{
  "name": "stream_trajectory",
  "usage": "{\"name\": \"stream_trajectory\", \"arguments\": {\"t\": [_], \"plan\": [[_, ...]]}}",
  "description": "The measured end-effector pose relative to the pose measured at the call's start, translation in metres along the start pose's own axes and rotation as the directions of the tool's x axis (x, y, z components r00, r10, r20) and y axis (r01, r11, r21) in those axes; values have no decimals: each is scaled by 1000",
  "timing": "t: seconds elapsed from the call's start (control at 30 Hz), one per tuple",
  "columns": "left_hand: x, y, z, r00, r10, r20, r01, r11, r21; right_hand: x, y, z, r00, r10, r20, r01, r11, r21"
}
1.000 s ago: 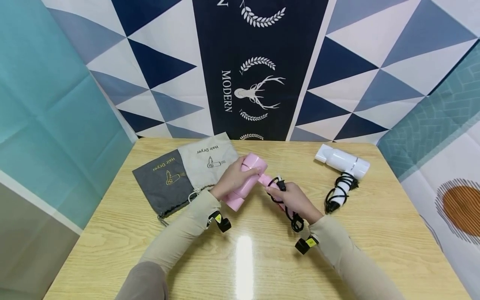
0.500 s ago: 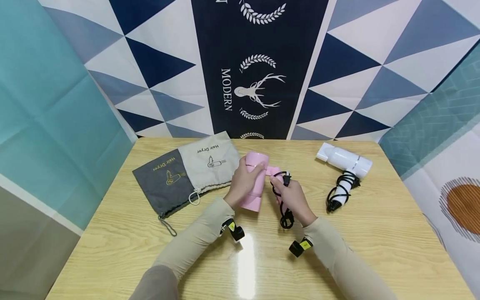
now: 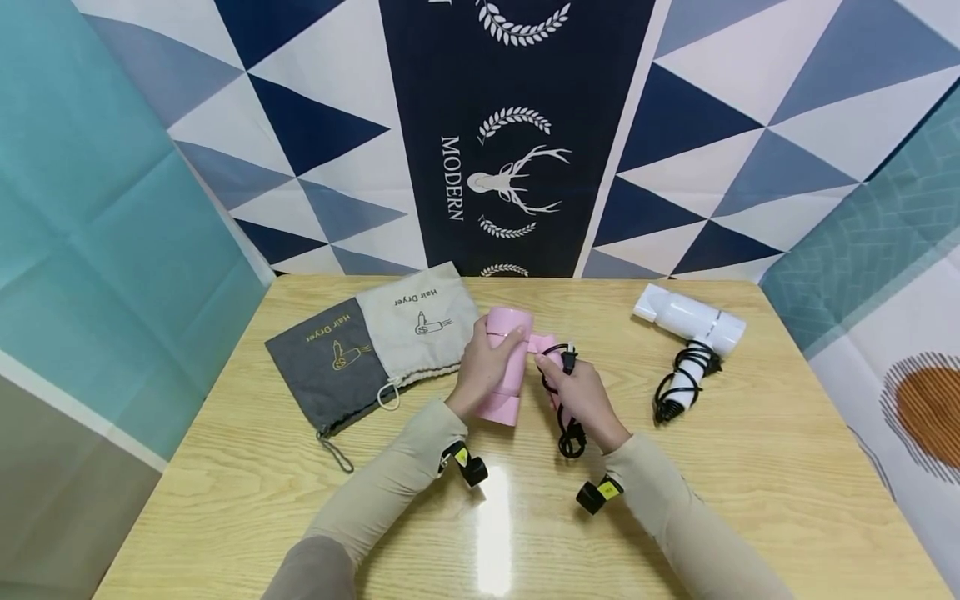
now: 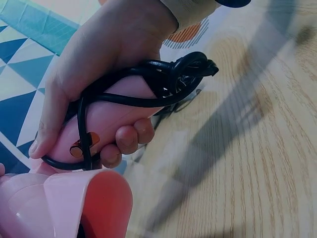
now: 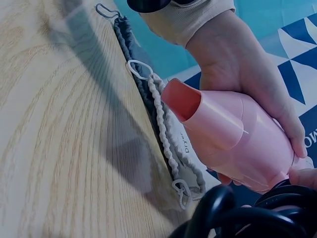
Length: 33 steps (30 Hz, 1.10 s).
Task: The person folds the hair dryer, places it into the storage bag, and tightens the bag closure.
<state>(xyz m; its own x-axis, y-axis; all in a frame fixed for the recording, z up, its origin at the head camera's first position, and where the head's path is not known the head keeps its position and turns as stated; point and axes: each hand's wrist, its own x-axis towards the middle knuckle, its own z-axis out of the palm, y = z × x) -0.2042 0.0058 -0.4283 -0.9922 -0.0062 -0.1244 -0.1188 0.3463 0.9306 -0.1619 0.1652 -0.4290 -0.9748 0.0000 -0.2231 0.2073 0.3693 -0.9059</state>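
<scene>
A pink hair dryer (image 3: 512,375) is held between both hands above the table. My left hand (image 3: 480,368) grips its barrel, thumb across the top side; the right wrist view shows this grip near the flat nozzle (image 5: 184,99). My right hand (image 3: 583,395) holds the handle (image 4: 106,119), around which a black cord (image 4: 133,100) is wound. In the left wrist view the right hand's fingers curl around handle and cord. The cord's plug (image 3: 569,358) sticks up by the right thumb, and a cord loop (image 3: 572,444) hangs below the hand.
A white hair dryer (image 3: 686,319) with a black cord around its handle lies at the back right of the wooden table (image 3: 405,542). At the back left, a grey drawstring bag (image 3: 322,371) and a cream one (image 3: 416,321) lie side by side.
The pink hair dryer has turned from a slant to more upright, and its handle now stands at a different angle to the barrel. Both hands keep hold; lately they hardly move.
</scene>
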Motion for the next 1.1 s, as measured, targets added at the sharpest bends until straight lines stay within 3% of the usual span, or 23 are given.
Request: {"name": "stream_trajectory", "arguments": {"t": [0.6, 1.1], "plan": [[-3, 5, -4, 999, 35, -16, -36, 999, -16, -4, -8, 1, 1000, -13, -23, 13, 1000, -13], [-8, 3, -7, 999, 4, -35, -4, 1000, -16, -7, -5, 8, 999, -28, -33, 28, 1000, -12]]}}
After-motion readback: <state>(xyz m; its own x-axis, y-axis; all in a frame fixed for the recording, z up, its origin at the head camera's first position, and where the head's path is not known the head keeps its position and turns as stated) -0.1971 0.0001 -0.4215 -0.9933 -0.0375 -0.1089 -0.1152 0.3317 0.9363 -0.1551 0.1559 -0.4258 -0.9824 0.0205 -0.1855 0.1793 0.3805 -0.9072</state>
